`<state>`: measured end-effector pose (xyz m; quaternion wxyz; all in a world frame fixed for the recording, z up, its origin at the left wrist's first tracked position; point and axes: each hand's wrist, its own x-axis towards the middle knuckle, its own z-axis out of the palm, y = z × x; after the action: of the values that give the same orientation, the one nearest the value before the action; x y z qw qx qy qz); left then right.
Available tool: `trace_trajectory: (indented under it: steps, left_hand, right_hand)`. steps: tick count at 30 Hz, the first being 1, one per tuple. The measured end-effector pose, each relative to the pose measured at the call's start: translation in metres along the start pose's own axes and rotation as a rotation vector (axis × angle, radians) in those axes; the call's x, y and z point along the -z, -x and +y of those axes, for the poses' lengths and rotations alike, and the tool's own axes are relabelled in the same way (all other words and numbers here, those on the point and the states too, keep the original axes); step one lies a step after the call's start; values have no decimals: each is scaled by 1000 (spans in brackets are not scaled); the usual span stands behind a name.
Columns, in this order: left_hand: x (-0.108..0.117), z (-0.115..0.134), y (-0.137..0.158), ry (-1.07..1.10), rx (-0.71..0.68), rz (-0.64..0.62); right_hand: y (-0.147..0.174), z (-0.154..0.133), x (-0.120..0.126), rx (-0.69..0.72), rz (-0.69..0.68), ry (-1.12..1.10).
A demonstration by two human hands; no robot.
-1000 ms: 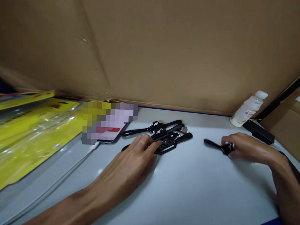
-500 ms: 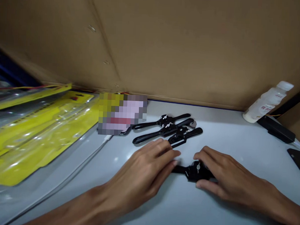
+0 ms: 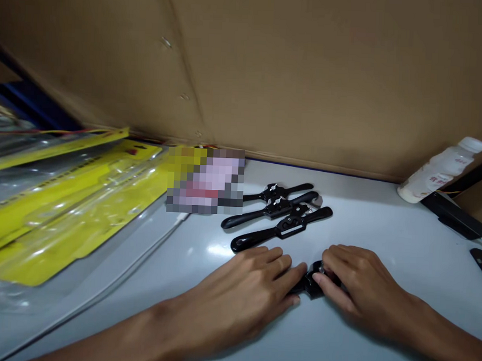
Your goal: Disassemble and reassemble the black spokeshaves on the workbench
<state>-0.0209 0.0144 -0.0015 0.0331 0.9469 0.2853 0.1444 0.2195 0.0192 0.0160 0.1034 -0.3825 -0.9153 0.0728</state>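
Observation:
A black spokeshave (image 3: pixel 311 286) lies low over the white table, with only its middle body showing between my hands. My left hand (image 3: pixel 256 287) is closed around its left handle. On the other side, my right hand (image 3: pixel 356 281) grips the right part of the body, thumb in front and fingers over the top, hiding that handle. Just beyond my hands, three more black spokeshaves lie side by side: a far one (image 3: pixel 276 190), a middle one (image 3: pixel 277 207) and a near one (image 3: pixel 289 227). Silvery screws show on their bodies.
Yellow cards with clear plastic blisters (image 3: pixel 76 205) cover the left side. A blurred-out pinkish device (image 3: pixel 209 182) sits behind, with a white cable (image 3: pixel 133 269) attached. At right stand a milky bottle (image 3: pixel 441 170) and a black adapter (image 3: pixel 455 216). Cardboard (image 3: pixel 289 81) walls the back.
My left hand has shifted right along the spokeshave's handle, uncovering the near spokeshave on the table. My right hand has closed more tightly over the body. The view has shifted slightly.

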Motion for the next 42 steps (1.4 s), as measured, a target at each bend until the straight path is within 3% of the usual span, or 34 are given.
trace_trajectory:
  steps: [5, 10, 16, 22, 28, 35, 42]
  left_hand:
    - [2, 1, -1, 18, -5, -19]
    - [2, -1, -2, 29, -16, -22]
    - [3, -14, -2, 108, 74, -77]
    - [-1, -19, -1, 67, 96, 18]
    - [-8, -14, 8, 27, 34, 83]
    - [-8, -11, 9, 12, 29, 88]
    - [-2, -7, -2, 40, 73, 23]
  right_hand:
    - [1, -5, -7, 19, 60, 207]
    - [1, -7, -11, 68, 11, 302]
    - [0, 0, -9, 154, -33, 157]
    - [-7, 10, -25, 13, 100, -119]
    - [-4, 5, -29, 29, 128, -210]
    - [-7, -2, -31, -129, 100, -152]
    - [-9, 0, -27, -51, 120, -121]
